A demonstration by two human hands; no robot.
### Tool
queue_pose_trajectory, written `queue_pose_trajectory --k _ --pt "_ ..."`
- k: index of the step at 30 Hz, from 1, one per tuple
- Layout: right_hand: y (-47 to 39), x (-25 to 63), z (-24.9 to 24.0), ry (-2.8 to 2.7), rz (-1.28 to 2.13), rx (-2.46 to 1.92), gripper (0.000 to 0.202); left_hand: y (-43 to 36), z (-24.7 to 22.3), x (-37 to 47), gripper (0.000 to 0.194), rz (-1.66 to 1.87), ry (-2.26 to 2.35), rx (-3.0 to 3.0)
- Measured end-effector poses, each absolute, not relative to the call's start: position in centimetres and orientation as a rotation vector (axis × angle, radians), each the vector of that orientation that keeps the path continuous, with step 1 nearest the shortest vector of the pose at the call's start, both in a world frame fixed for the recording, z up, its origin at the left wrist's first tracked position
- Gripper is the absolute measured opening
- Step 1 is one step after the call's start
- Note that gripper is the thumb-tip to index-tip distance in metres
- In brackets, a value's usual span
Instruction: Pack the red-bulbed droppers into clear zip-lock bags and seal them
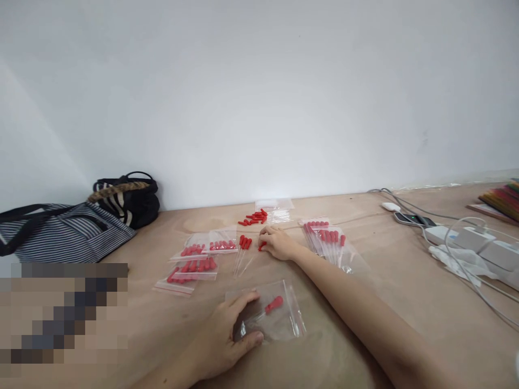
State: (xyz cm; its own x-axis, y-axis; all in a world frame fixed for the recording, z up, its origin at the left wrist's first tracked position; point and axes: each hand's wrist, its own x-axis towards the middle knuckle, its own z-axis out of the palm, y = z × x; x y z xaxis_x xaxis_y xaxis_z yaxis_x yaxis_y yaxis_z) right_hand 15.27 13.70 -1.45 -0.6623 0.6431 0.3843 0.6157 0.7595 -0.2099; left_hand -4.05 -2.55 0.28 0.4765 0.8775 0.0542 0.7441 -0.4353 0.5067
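My left hand [227, 337] rests over the near edge of a clear zip bag [284, 329], its thumb and fingers spread apart. Inside that bag lies one dropper with a red rubber bulb [274, 304]. Farther out, my right hand [276, 243] is closed around the red bulb of another dropper [261, 247], mostly hidden by the fingers. Just left of it, several droppers [245, 242] lie on the table, their thin clear tubes pointing toward me. Behind these is a pile of loose red bulbs [255, 218] beside a stack of clear tubes [279, 216].
Filled bags of droppers [198, 265] lie on the left, and more filled bags [330, 240] on the right. A striped bag [68, 229] and a black pouch [140, 202] stand at the back left. Power strips with chargers [472, 240] and cables occupy the right side.
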Motion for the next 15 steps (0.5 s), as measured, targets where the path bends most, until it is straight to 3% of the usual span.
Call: queue_pose_trajectory --k 15 --pt "9.9 22.0 -0.4 -2.391 -0.177 -1.123 0.016 -1.5 -0.2 -3.8 0.042 0.497 1.265 2.414"
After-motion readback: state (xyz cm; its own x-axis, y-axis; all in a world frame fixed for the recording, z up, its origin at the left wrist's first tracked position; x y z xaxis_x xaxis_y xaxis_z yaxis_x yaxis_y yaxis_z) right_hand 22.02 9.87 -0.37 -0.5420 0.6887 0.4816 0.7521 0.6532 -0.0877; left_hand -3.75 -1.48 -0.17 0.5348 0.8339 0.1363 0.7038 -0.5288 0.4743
